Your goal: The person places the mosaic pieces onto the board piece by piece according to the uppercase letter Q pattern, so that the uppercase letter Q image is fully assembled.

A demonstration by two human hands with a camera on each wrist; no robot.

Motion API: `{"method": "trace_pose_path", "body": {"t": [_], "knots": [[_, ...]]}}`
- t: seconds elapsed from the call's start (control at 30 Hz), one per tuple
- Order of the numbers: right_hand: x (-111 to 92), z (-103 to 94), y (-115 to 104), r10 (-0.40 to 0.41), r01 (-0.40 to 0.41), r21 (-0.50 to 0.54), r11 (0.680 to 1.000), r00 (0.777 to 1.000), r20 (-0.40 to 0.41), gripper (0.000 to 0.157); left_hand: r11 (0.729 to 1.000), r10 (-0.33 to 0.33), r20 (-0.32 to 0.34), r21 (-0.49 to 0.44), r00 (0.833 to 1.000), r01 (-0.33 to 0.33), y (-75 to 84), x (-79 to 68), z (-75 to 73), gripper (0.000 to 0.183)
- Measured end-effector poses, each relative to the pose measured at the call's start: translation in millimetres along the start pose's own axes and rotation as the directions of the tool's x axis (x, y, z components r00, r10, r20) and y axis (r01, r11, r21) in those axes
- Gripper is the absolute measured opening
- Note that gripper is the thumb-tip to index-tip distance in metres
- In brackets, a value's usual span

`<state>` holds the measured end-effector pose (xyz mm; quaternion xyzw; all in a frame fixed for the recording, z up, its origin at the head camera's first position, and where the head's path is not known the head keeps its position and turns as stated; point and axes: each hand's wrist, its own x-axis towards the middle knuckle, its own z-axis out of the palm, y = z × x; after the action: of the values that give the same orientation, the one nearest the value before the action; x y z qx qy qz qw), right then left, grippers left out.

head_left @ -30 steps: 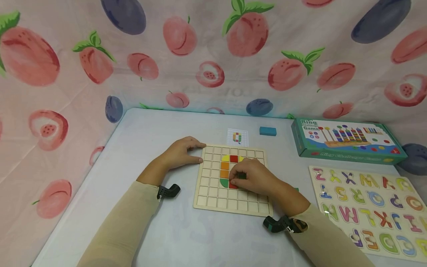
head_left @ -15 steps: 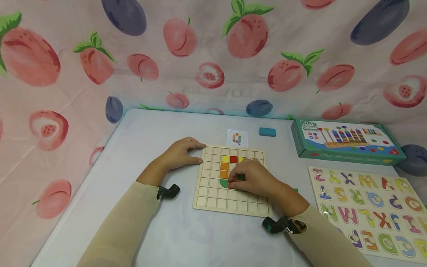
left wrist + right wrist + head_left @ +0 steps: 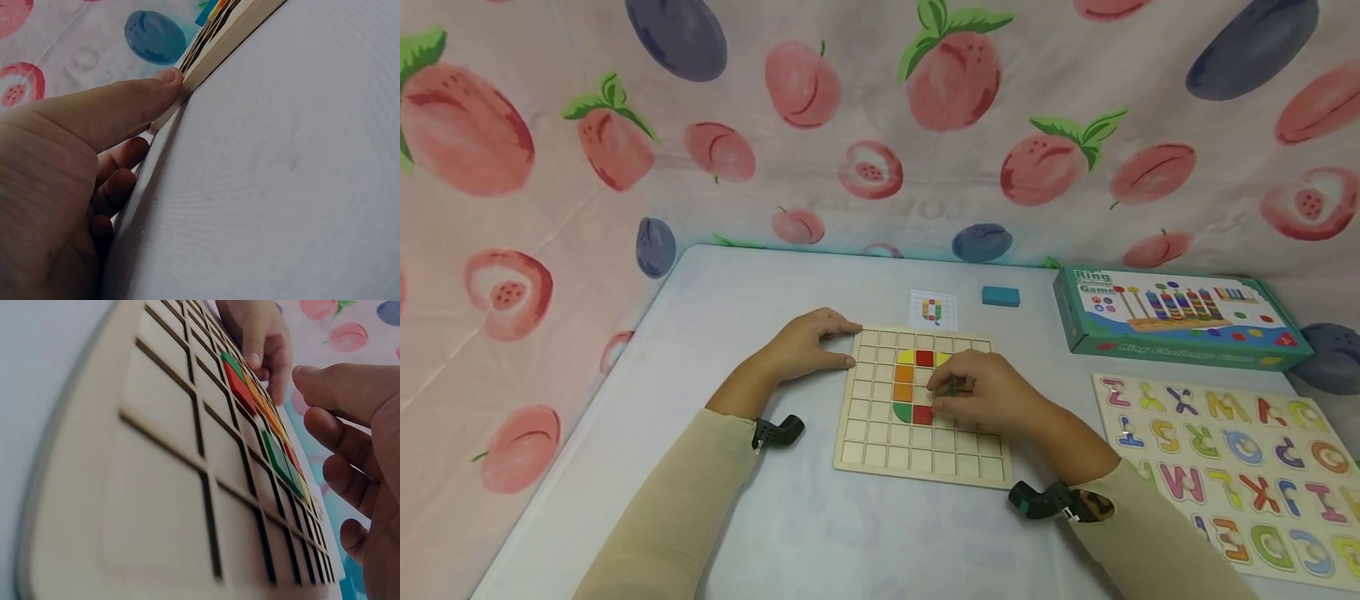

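Observation:
A wooden grid board [image 3: 925, 460] lies on the table. Set in its cells are a yellow rounded tile [image 3: 907, 357], a red square tile [image 3: 924, 358], orange tiles [image 3: 904, 382], a green rounded tile [image 3: 902, 412] and a lower red tile [image 3: 922, 415]. Green tiles [image 3: 281, 461] on the other side show in the right wrist view. My left hand [image 3: 808, 343] touches the board's left edge, thumb tip against its side [image 3: 167, 76]. Over the board's right half hovers my right hand [image 3: 988, 393], fingers loosely bent, nothing between thumb and fingertips.
Behind the board lies a small pattern card [image 3: 933, 310], with a blue block [image 3: 1001, 296] beside it. A green game box [image 3: 1180, 318] stands at the back right. In front of the box lies an alphabet puzzle board [image 3: 1213, 429] with coloured letters.
My right hand has let go of the lower red tile, which now shows in its cell, and has drawn back to the right. The left hand stays at the board's edge.

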<state>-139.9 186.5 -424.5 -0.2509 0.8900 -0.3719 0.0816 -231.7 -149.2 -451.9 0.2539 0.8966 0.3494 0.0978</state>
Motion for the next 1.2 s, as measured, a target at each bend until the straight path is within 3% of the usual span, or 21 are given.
{"method": "trace_pose_path", "body": {"t": [0.33,0.63,0.93,1.2], "knots": [[-19.7,-16.5,17.3,0.042,-0.042,0.011,0.999,0.998,-0.036,0.02,1.0,-0.003,0.005,0.011,1.0,0.003,0.9,-1.1,-0.6,0.055],[-38.0,-27.9,26.8,0.06,-0.062,0.042,0.997,0.997,0.04,0.022,1.0,-0.004,0.011,0.004,1.0,0.004,-1.7,-0.8,1.0,0.055],[-58.9,-46.8,44.0,0.028,-0.028,-0.009,1.0,0.993,0.116,0.023,1.0,-0.002,0.006,0.004,1.0,0.002,-4.5,0.4,2.0,0.055],[-80.0,-66.0,58.1,0.036,-0.029,-0.055,0.998,0.991,0.129,0.02,1.0,0.009,-0.002,0.009,1.0,-0.009,-2.7,0.6,1.2,0.055]]}}
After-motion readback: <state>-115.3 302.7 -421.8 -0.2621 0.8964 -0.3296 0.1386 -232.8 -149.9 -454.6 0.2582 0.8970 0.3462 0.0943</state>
